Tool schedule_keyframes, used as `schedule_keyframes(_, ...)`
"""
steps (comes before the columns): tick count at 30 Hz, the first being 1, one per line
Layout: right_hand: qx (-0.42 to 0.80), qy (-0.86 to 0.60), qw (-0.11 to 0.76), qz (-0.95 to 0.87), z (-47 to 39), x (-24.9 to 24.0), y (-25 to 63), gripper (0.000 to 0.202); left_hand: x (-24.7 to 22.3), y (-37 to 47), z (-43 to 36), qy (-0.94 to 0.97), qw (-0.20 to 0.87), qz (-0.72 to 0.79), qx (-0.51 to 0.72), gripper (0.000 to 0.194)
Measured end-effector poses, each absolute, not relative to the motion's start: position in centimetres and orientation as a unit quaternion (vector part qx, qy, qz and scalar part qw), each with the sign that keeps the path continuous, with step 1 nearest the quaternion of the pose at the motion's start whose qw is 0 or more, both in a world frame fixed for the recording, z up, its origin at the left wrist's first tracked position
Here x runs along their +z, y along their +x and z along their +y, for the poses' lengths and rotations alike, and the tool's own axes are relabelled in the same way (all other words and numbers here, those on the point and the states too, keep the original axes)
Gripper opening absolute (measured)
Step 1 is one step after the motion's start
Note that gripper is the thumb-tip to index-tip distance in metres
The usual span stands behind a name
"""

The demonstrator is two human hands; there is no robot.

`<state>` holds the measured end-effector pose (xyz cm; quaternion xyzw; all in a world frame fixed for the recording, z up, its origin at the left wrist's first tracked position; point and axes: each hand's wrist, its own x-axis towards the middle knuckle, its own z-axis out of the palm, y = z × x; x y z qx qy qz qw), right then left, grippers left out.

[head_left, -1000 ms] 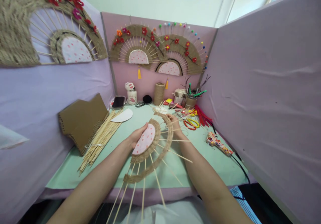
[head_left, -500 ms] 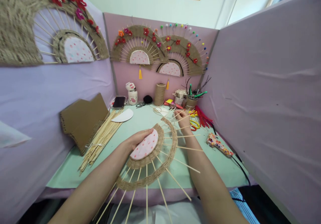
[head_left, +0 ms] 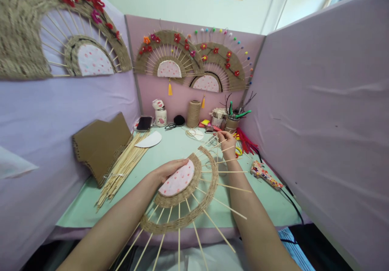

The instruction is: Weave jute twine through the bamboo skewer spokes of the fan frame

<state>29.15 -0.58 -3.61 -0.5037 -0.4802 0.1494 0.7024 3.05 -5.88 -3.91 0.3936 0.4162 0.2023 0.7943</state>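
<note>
My left hand [head_left: 170,169] is closed on the straight edge of a half-round fan frame, its thumb on the pink dotted centre [head_left: 178,180]. Around that centre runs an inner band of woven twine. Thin bamboo sticks [head_left: 230,208] fan outward from it, crossed by an outer woven twine band [head_left: 210,194]. At the far end of the frame, my right hand [head_left: 227,143] has its fingers pinched together among the stick tips. A thin strand of twine [head_left: 217,154] hangs by those fingers, with loose loops below. The fingertips are partly hidden by sticks.
Bamboo sticks [head_left: 123,171], brown cardboard [head_left: 101,145] and a white half-disc [head_left: 149,140] lie left. A twine spool [head_left: 193,114], white jar [head_left: 161,116] and tool pot [head_left: 231,124] stand behind. A patterned glue gun [head_left: 266,176] with cord lies right. Finished fans [head_left: 167,40] hang on the partition.
My right hand has moved slightly right and nearer, its fingers still pinched. The fan frame has shifted a little right and down with my left hand.
</note>
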Motion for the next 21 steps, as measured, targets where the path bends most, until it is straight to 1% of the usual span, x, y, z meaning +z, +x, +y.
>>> schedule_keyframes(6, 0.161, -0.513, 0.693, -0.479, -0.3, -3.9, 29.3, 0.030, -4.3, 3.1, -5.8, 0.402, 0.791, 0.416, 0.202, 0.031)
schedule_keyframes(13, 0.207, -0.516, 0.671, -0.490, -0.2, -4.2, 29.2, 0.027, -4.2, 3.1, -5.8, 0.411, 0.790, 0.408, 0.199, 0.030)
schedule_keyframes(21, 0.301, -0.524, 0.582, -0.544, -0.9, -4.2, 26.9, 0.020, -3.7, 3.2, -6.0, 0.406, 0.782, 0.419, 0.218, 0.029)
